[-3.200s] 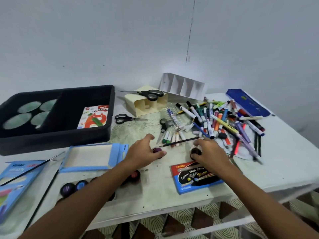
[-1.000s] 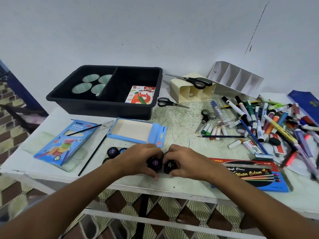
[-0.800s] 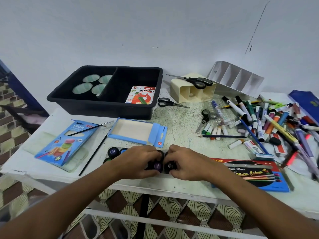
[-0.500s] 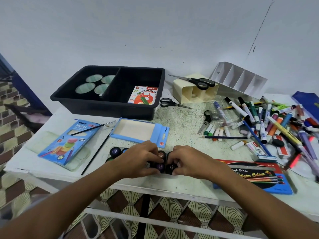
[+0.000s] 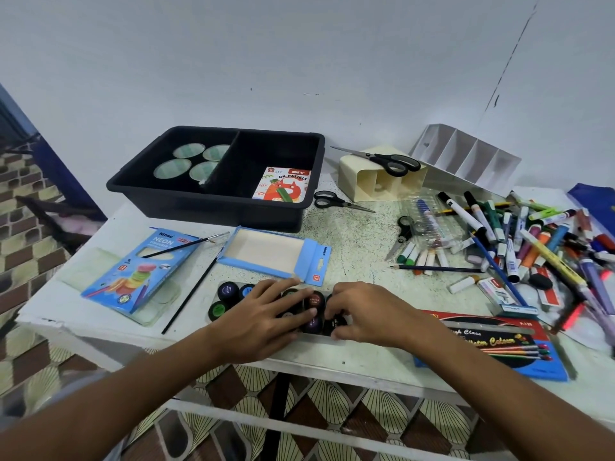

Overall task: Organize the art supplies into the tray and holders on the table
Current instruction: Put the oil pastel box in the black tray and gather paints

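the left hand (image 5: 266,314) is lying flat with straight fingers over the paint pots (image 5: 228,291), which are sitting in a clear holder near the front edge of the table (image 5: 366,357). the right hand (image 5: 369,311) is curling its fingertips onto a dark pot (image 5: 337,322); whether it is pinching it cannot be told. both hands are covering several pots, so their count is hidden. the open blue box (image 5: 269,252) is lying just behind the pots, and a thin brush (image 5: 191,296) is lying to their left. the black tray (image 5: 219,176) is standing toward the back edge. the marker pile (image 5: 519,237) is crowding the right edge, partly cut off.
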`<state>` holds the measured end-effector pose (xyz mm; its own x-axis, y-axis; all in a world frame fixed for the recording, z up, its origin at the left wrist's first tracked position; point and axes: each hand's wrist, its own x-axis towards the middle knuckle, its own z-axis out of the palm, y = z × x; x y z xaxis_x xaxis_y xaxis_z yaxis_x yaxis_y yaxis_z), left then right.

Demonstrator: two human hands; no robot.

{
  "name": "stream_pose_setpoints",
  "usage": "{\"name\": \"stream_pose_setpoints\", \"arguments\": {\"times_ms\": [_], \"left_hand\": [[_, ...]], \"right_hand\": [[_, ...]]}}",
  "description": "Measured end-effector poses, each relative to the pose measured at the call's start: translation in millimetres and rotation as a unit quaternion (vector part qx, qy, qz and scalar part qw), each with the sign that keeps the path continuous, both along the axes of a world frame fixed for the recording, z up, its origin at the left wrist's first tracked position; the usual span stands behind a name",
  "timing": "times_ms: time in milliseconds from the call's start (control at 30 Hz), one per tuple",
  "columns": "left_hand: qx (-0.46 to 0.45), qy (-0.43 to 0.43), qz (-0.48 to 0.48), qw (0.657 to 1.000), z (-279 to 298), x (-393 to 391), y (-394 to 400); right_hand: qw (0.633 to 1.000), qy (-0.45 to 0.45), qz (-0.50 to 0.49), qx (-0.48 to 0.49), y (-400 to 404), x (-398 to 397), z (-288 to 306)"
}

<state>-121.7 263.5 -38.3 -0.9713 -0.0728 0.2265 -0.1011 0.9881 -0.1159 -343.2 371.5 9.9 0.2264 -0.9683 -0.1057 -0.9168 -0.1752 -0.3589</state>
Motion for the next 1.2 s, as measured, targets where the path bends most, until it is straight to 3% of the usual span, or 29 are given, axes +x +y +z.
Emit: {"name": "stream_pose_setpoints", "arguments": {"times_ms": [500,700,800,933,1200], "left_hand": [[0.058,0.040,0.003,0.998,4,2,11],[0.115,0.055,0.052,0.990,12,8,-2],[0.104,0.065,0.073,0.990,7,30,-14],[0.042,-0.005,0.052,0.998,-7,54,-22],[0.036,-0.010,0.068,0.997,-22,55,-24]], "right_hand": [[1.000,-0.006,-0.003,0.023,-1,0,-1],[0.991,-0.069,0.001,-0.112,12,-1,-11],[0.993,0.014,0.049,-0.111,14,4,-29],[0.979,0.123,0.120,-0.107,6,12,-44],[0.966,0.179,0.134,-0.132,-5,15,-53]]}}
